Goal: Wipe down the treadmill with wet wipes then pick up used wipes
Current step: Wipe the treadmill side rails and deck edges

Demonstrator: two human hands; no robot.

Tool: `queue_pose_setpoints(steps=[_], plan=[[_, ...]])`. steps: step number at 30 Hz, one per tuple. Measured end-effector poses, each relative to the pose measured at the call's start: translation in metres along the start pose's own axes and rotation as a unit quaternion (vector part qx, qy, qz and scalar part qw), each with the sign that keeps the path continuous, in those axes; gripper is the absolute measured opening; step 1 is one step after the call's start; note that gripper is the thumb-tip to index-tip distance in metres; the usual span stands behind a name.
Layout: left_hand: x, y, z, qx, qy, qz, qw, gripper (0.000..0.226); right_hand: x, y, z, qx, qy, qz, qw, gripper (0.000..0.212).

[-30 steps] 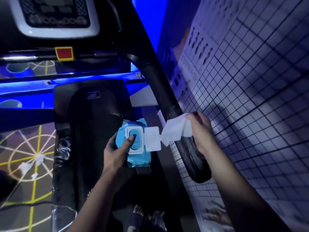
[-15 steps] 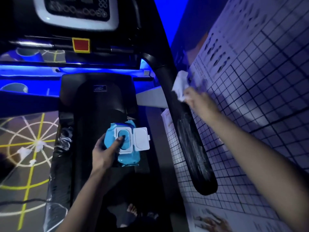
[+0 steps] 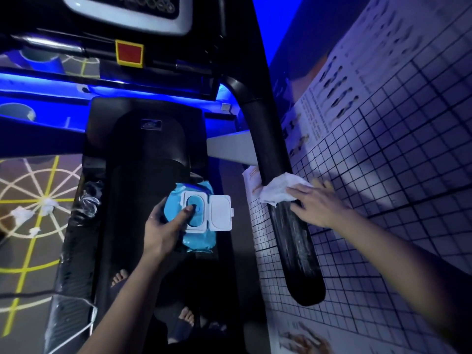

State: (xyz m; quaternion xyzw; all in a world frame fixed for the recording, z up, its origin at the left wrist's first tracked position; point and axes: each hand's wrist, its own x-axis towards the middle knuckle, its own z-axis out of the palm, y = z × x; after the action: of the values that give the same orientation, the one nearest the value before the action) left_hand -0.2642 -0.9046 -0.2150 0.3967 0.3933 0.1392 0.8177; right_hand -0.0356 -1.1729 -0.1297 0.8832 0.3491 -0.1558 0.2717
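The treadmill (image 3: 143, 154) fills the middle of the frame. Its right handrail (image 3: 268, 139) has its long axis running from upper centre down to lower right, and its rounded free end points at the lower right corner.

A second ago the wet wipe (image 3: 277, 191) was just coming out of the pack, and half a second ago it sat high on this rail. Now it lies lower, about midway along, draped crosswise over the bar. Pale streaks show on the rail below it, so this bar looks partly wiped and the stroke is probably heading toward the free end.

The blue pack of wipes (image 3: 200, 238) hangs over the belt at centre frame. Its long axis is roughly up-down and its white lid is flipped open to the right. The right hand (image 3: 319, 206) presses the wipe onto the rail with its fingers (image 3: 300, 192) laid out flat, not curled. The left hand (image 3: 163, 231) grips the pack, thumb on the opening.

Crumpled used wipes (image 3: 23, 213) lie on the floor (image 3: 30, 251) at middle left, not yet picked up.
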Motion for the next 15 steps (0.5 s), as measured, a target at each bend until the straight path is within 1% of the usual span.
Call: queue_pose_setpoints(steps=[3, 5, 8, 10, 12, 15], plan=[[0.002, 0.0, -0.002, 0.013, 0.004, 0.002, 1.0, 0.061, 0.012, -0.031, -0.007, -0.015, 0.058, 0.089, 0.994, 0.057], [0.003, 0.001, -0.004, 0.018, 0.011, 0.001, 1.0, 0.062, 0.026, -0.053, -0.004, -0.016, 0.051, 0.129, 0.99, 0.06], [0.008, 0.002, -0.009, 0.03, 0.022, 0.01, 0.999, 0.061, 0.048, -0.076, 0.019, 0.044, 0.051, 0.158, 0.985, 0.07], [0.01, 0.003, -0.013, 0.031, 0.029, 0.015, 0.999, 0.06, 0.059, -0.078, 0.037, 0.062, 0.077, 0.165, 0.981, 0.063], [0.012, 0.004, -0.016, 0.032, 0.031, 0.016, 0.999, 0.06, 0.062, -0.074, 0.044, 0.055, 0.109, 0.158, 0.98, 0.057], [0.014, 0.006, -0.018, 0.034, 0.039, 0.011, 0.999, 0.062, 0.059, -0.068, 0.044, 0.052, 0.167, 0.091, 0.98, 0.048]])
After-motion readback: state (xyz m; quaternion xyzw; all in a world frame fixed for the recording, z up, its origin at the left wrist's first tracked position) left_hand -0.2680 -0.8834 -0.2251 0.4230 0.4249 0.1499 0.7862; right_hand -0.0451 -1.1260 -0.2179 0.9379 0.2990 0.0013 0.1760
